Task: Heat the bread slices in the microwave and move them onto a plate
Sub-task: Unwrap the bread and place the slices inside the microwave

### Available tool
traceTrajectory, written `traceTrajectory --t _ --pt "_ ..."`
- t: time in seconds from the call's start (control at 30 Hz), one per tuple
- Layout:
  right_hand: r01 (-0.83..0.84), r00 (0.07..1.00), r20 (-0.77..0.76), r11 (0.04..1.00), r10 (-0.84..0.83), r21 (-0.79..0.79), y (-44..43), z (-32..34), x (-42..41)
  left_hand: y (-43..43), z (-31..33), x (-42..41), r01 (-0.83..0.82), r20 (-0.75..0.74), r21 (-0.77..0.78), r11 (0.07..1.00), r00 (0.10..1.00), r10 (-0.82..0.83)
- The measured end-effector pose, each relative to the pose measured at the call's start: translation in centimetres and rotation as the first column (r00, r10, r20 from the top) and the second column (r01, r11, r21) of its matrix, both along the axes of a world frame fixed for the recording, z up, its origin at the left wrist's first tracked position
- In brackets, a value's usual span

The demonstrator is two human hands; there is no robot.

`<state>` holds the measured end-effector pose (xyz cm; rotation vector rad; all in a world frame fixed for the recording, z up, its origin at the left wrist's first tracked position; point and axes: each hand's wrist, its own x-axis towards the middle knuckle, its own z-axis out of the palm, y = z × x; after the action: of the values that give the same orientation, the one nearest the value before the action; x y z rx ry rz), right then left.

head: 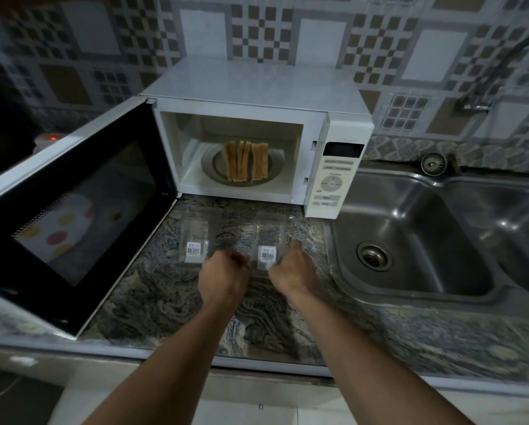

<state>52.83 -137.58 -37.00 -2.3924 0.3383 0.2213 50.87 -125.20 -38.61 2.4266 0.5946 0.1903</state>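
Bread slices (247,161) sit inside the microwave (257,84), on the turntable (209,167), several packed side by side. They seem to stand on edge with crusts up. Long axis runs front to back of the microwave, near ends pointing at the open door side.

Judgement: light, soft, crumbly, maybe warm. Take each by the crust edges with a light pinch, or scoop under the whole row. Squeezing hard will dent them.

Microwave door (73,210) is swung fully open to the left. Clear tray (268,240) lies on the counter (165,296) just in front of the microwave. Left hand (225,271) and right hand (289,265) are apart, one at each side edge, fingers curled, apparently gripping it. Second clear tray (196,237) lies beside it, nearer the door. Sink (410,240) is right of the microwave.
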Motion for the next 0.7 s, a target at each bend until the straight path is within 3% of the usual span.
traceTrajectory --t 0.1,0.2,0.4,0.5,0.7 --pt "0.008 0.999 0.054 0.999 -0.006 -0.044 0.7 0.4 0.0 1.7 0.1 -0.5 -0.052 0.168 0.199 0.979 0.986 0.018" --pt "-0.024 0.995 0.089 0.995 0.033 -0.098 1.6 0.6 0.1 3.4 -0.1 -0.1 -0.149 0.243 0.17 0.974 0.964 0.105" --pt "-0.047 0.999 -0.001 0.972 0.048 -0.228 3.9 -0.7 0.6 5.5 -1.5 1.3 -0.065 0.032 0.076 0.995 0.998 0.063" --pt "-0.032 0.999 0.0 0.973 0.033 -0.229 4.2 -0.9 0.7 5.8 -1.8 1.4 -0.009 -0.069 0.114 0.993 0.997 0.017" --pt "-0.002 1.0 0.031 0.985 0.007 -0.171 4.1 -0.6 0.5 6.5 -1.4 1.5 0.026 -0.062 0.05 0.998 0.998 -0.023"
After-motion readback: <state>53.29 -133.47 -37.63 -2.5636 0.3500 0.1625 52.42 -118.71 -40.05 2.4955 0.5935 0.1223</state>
